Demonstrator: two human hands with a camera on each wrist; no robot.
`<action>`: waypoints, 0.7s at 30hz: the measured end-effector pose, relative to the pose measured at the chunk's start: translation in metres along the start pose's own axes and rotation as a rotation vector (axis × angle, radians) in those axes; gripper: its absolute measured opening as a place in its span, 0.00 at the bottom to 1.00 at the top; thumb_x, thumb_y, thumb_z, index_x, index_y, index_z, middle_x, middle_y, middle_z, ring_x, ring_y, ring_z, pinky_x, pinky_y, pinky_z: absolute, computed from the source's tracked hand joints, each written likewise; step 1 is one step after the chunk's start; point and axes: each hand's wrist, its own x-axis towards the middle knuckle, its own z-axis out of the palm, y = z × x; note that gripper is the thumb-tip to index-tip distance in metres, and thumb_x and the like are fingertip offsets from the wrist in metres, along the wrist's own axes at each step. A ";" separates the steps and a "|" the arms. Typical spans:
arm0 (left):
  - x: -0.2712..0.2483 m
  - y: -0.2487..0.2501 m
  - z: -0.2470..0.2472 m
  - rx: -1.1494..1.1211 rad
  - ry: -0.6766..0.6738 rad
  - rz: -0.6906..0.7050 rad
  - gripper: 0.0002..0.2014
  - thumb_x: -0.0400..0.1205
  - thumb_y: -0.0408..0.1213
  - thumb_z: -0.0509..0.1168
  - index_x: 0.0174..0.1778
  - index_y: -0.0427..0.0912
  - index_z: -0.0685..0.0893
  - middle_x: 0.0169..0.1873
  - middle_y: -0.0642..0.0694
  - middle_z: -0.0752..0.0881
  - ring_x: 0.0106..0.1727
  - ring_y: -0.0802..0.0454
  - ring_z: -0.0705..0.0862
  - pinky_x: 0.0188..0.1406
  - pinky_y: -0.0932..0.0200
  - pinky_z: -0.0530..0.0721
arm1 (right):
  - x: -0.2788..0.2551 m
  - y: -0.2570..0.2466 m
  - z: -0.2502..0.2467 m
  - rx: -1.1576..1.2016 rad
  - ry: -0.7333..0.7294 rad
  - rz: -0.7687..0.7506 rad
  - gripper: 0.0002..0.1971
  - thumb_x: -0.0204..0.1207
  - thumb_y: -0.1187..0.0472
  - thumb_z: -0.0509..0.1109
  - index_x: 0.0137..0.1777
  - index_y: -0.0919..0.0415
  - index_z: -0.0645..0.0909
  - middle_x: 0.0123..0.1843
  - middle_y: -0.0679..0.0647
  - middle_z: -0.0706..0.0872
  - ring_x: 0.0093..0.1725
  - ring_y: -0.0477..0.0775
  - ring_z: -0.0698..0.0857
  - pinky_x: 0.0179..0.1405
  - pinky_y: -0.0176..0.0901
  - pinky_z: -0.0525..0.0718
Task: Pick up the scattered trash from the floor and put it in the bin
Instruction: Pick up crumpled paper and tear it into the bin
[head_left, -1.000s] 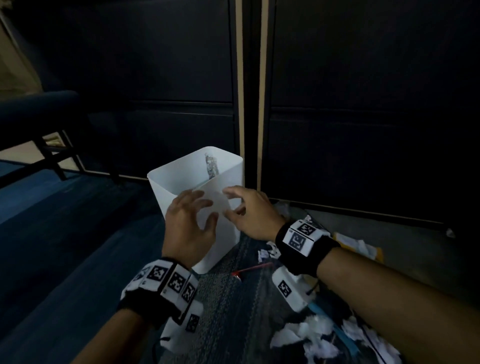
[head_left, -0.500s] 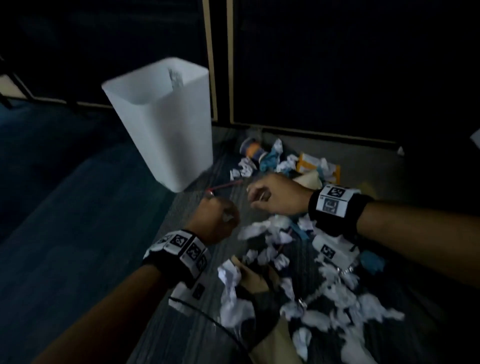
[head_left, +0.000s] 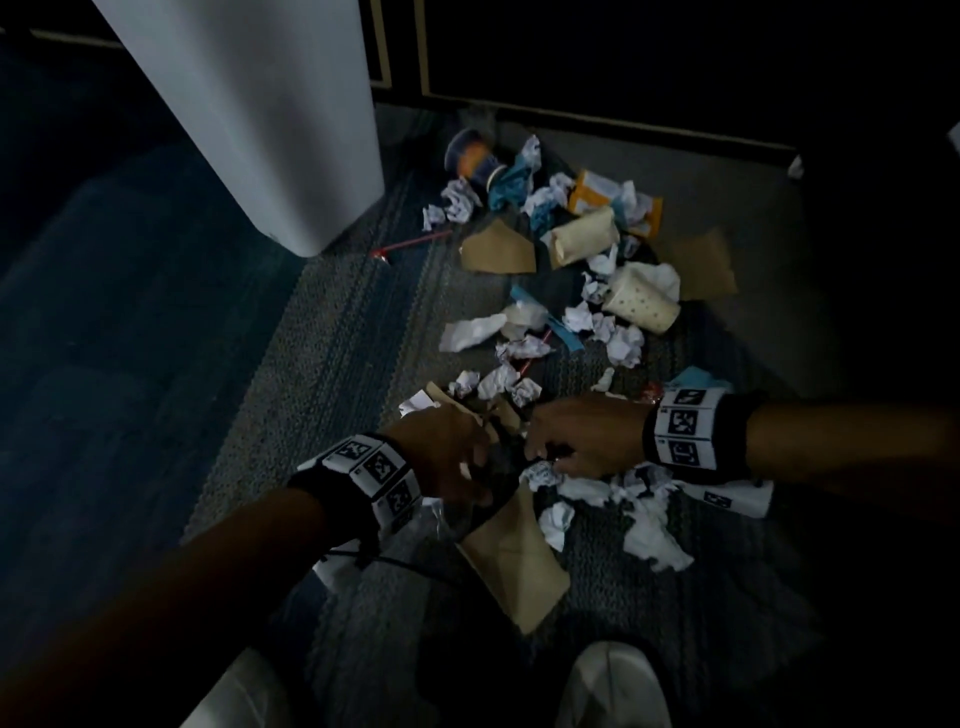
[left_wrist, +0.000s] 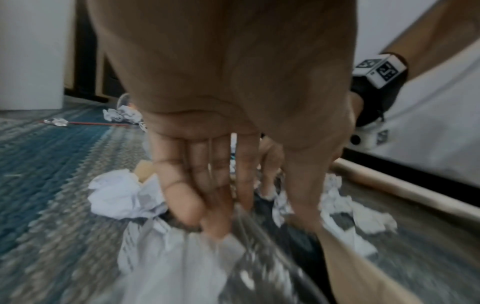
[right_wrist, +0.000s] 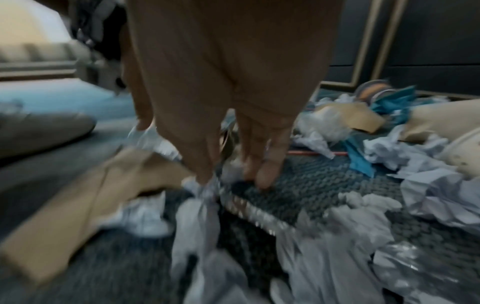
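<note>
The white bin (head_left: 291, 130) stands on the carpet at the upper left. Scattered trash lies to its right: crumpled paper balls (head_left: 623, 343), a dotted paper cup (head_left: 644, 306), a brown envelope (head_left: 519, 561) and a red stick (head_left: 410, 244). Both hands are down in the near end of the pile, almost touching. My left hand (head_left: 467, 467) reaches with straight fingers (left_wrist: 215, 216) onto a clear plastic wrapper (left_wrist: 259, 267) and white paper. My right hand (head_left: 540, 447) points its fingers (right_wrist: 262, 174) down at the silvery plastic on the carpet. A dark crumpled item (head_left: 501, 462) lies between them.
Dark cabinet fronts (head_left: 623, 62) close off the back. A blue and orange cup (head_left: 470, 158) and yellow packaging (head_left: 587, 197) lie at the far end of the pile. My white shoe (head_left: 613, 686) is at the bottom edge. Blue carpet (head_left: 130, 364) spreads to the left.
Both hands left the bin's rim and came down and back to the near end of the pile. My view dropped from the bin to the floor.
</note>
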 end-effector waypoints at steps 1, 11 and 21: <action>0.000 -0.002 0.006 0.038 -0.026 -0.019 0.22 0.65 0.58 0.76 0.52 0.53 0.86 0.51 0.53 0.87 0.54 0.50 0.84 0.51 0.56 0.84 | 0.002 0.001 0.006 -0.063 -0.012 -0.005 0.20 0.83 0.55 0.67 0.74 0.51 0.75 0.69 0.56 0.74 0.60 0.59 0.79 0.52 0.50 0.81; 0.002 -0.011 0.014 -0.038 -0.023 0.005 0.09 0.74 0.32 0.69 0.49 0.43 0.90 0.46 0.45 0.88 0.52 0.45 0.86 0.50 0.55 0.84 | 0.013 0.021 0.008 -0.049 0.055 0.035 0.18 0.83 0.65 0.64 0.72 0.61 0.78 0.68 0.62 0.76 0.64 0.62 0.78 0.59 0.48 0.77; -0.003 -0.021 -0.056 -0.431 0.346 0.033 0.08 0.73 0.20 0.67 0.41 0.35 0.82 0.38 0.42 0.89 0.28 0.67 0.82 0.27 0.75 0.77 | 0.008 0.031 -0.054 0.494 0.419 0.110 0.14 0.81 0.54 0.72 0.50 0.68 0.86 0.36 0.58 0.89 0.29 0.46 0.86 0.34 0.43 0.86</action>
